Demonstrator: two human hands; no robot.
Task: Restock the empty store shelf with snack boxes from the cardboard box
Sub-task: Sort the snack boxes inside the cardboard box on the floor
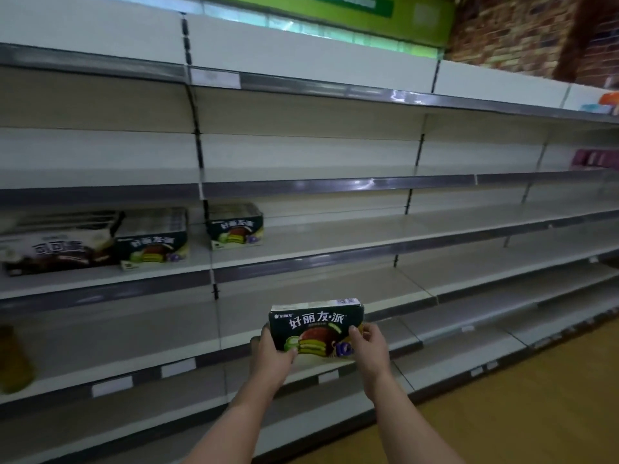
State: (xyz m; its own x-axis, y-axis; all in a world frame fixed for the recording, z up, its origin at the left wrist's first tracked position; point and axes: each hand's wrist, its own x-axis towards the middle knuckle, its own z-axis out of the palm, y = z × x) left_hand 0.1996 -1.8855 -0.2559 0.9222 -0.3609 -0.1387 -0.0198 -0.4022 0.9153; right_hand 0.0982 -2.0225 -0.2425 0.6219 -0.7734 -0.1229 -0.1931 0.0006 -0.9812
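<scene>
Both hands hold one dark green snack box [316,329] upright in front of the shelving, its printed face toward the camera: the left hand [273,354] is curled round its lower left corner with the thumb on the front, and the right hand [370,346] grips its right edge, fingers bent round the side. The box hangs in the air before the front edge of a lower shelf [418,336]. On the shelf above, near its left end, stand two matching green boxes [152,244] [236,231] and a wider dark box [60,246] at the far left.
</scene>
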